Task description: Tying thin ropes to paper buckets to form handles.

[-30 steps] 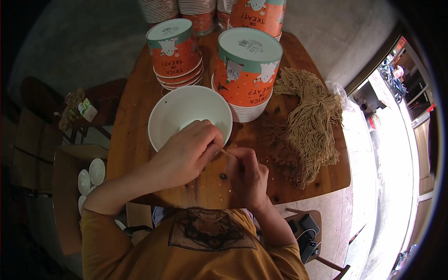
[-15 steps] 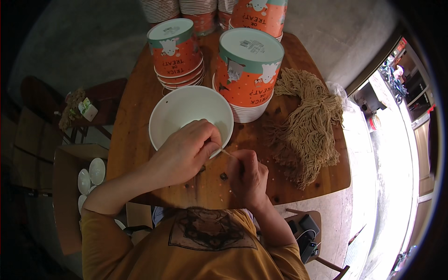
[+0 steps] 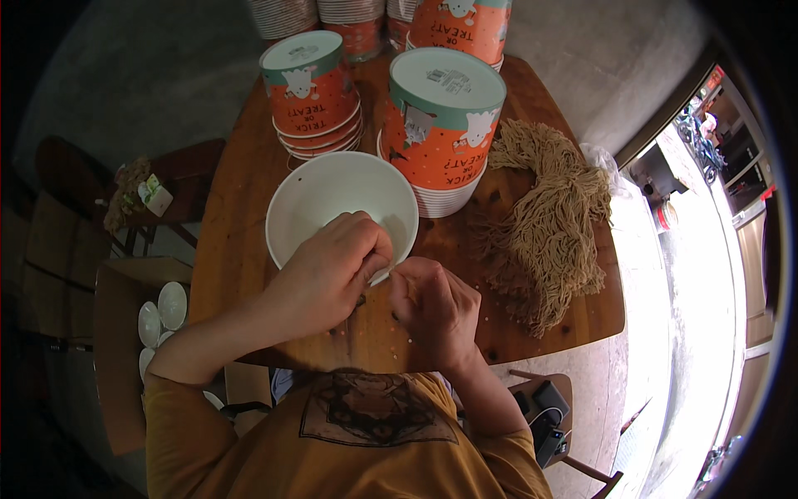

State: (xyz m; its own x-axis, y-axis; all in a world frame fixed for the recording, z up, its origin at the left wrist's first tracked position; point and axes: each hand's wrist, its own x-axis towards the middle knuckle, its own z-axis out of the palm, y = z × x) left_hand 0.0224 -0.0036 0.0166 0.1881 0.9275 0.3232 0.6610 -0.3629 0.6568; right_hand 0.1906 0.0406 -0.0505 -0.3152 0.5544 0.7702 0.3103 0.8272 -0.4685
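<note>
A paper bucket (image 3: pixel 303 208) stands mouth up on the wooden table, its white inside showing and a small hole below its far-left rim. My left hand (image 3: pixel 337 262) reaches over the near rim, fingers closed in a pinch at the near-right edge. Against that same edge, the thumb and finger of my right hand (image 3: pixel 436 312) are pinched together on a thin tan cord, now almost wholly hidden between the two hands. Whether the left fingers grip the cord or the rim is hard to see. A heap of tan cords (image 3: pixel 553 224) lies to the right.
Upside-down orange buckets rise in a left stack (image 3: pixel 312 100) and a right stack (image 3: pixel 445 141) just beyond. More stacks (image 3: pixel 461 33) stand at the back. A cardboard box (image 3: pixel 120 349) with white round containers is at lower left; a chair (image 3: pixel 553 416) holds black devices at lower right.
My right hand has moved up and left, closing on the bucket's rim and my left hand. The cord stretch seen between the hands is now nearly covered. The left hand barely moved.
</note>
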